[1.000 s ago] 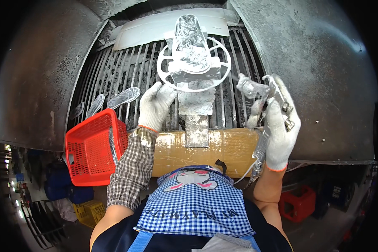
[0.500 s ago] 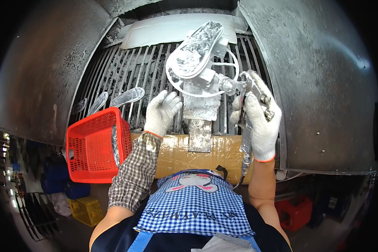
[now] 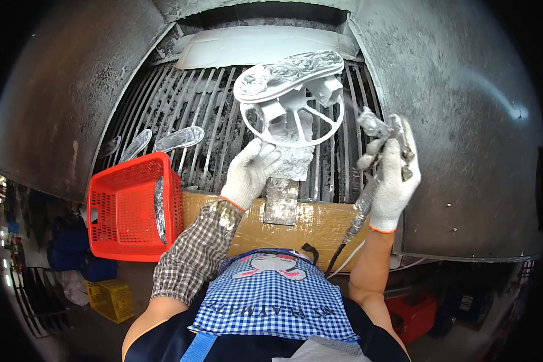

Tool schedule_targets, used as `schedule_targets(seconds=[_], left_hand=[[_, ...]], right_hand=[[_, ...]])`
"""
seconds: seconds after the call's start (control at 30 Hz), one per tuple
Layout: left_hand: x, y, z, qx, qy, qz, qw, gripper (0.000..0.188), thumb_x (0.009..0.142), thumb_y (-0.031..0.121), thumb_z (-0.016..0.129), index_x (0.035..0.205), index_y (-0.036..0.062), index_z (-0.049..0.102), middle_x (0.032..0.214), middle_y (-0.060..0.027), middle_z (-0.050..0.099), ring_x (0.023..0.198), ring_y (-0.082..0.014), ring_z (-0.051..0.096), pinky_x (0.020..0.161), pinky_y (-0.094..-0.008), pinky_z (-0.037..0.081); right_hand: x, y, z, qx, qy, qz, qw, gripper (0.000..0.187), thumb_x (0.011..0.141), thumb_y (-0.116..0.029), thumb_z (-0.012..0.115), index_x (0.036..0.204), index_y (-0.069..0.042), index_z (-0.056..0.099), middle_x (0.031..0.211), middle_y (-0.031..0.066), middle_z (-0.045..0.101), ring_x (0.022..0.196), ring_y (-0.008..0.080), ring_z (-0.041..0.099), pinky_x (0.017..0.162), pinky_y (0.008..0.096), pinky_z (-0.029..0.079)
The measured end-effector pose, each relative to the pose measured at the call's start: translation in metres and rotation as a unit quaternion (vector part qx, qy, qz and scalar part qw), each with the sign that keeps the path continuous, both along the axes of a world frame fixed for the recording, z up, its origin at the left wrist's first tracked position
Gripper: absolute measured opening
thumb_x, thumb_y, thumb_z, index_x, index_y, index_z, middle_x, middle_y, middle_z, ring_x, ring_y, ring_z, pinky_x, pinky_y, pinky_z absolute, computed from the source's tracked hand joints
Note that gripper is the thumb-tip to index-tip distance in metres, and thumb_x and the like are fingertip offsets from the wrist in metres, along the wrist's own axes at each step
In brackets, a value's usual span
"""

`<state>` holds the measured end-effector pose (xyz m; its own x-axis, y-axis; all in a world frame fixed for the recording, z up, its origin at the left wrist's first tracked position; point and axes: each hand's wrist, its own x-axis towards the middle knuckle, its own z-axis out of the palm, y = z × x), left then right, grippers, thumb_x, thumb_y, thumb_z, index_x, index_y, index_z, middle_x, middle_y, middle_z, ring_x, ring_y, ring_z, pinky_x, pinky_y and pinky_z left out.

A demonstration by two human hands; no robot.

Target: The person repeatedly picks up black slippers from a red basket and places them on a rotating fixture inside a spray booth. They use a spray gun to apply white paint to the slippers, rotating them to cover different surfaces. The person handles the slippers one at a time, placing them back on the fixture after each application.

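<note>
R hand (image 3: 397,187) w/ spray gun (image 3: 375,128), lettered apron (image 3: 271,298)

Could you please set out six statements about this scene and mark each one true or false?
1. The right hand holds a spray gun. True.
2. The shoe sole sits above a white spoked wheel. True.
3. The left hand grips the shoe sole. False: the left hand is at the wheel's near rim.
4. Shiny soles lie on the metal grate beyond the red basket. True.
5. Both hands are bare. False: both wear white gloves.
6. The red basket is right of the wheel. False: it is left.
</note>
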<state>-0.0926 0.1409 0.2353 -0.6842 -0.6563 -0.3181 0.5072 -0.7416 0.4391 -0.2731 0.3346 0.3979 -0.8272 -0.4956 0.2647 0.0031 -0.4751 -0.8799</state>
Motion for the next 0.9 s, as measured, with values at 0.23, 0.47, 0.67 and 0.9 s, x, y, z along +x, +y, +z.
schedule_targets(seconds=[0.23,0.47,0.67,0.9], left_hand=[[-0.006,0.001,0.018,-0.041,0.017,0.016,0.999,0.059,0.103,0.022,0.064,0.155,-0.0039,0.051,0.150,-0.0263,0.060,0.133,-0.0402,0.063,0.116,-0.0557,0.052],[-0.002,-0.006,0.013,-0.053,-0.022,0.048,0.997,0.051,0.102,0.020,0.068,0.147,-0.0010,0.058,0.134,-0.0224,0.069,0.118,-0.0374,0.070,0.105,-0.0521,0.058],[-0.014,0.020,0.049,-0.196,-0.117,0.082,0.970,0.042,0.101,0.019,0.073,0.137,0.0007,0.063,0.122,-0.0160,0.074,0.108,-0.0314,0.074,0.097,-0.0455,0.060],[-0.109,0.005,0.096,-0.077,0.013,0.072,0.994,0.065,0.102,0.021,0.077,0.152,-0.0054,0.046,0.143,-0.0233,0.058,0.135,-0.0356,0.060,0.113,-0.0502,0.054]], right_hand=[[-0.013,0.036,-0.005,0.036,0.032,-0.094,0.994,0.049,0.114,-0.014,0.056,0.158,0.006,0.048,0.111,0.0158,0.072,0.087,0.0160,0.068,0.077,0.0339,0.061],[-0.016,0.071,-0.034,0.101,0.008,-0.069,0.992,0.055,0.116,-0.017,0.058,0.164,0.003,0.041,0.113,0.0103,0.072,0.090,0.0142,0.070,0.084,0.0294,0.057],[-0.013,0.096,-0.062,0.176,0.017,-0.093,0.980,0.084,0.098,0.000,0.074,0.170,0.002,0.031,0.124,0.0100,0.066,0.104,0.0156,0.067,0.099,0.0336,0.057],[-0.010,0.117,-0.106,0.158,-0.010,-0.053,0.986,0.080,0.090,0.013,0.068,0.164,0.010,0.035,0.160,0.0263,0.054,0.146,0.0274,0.056,0.120,0.0391,0.047]])
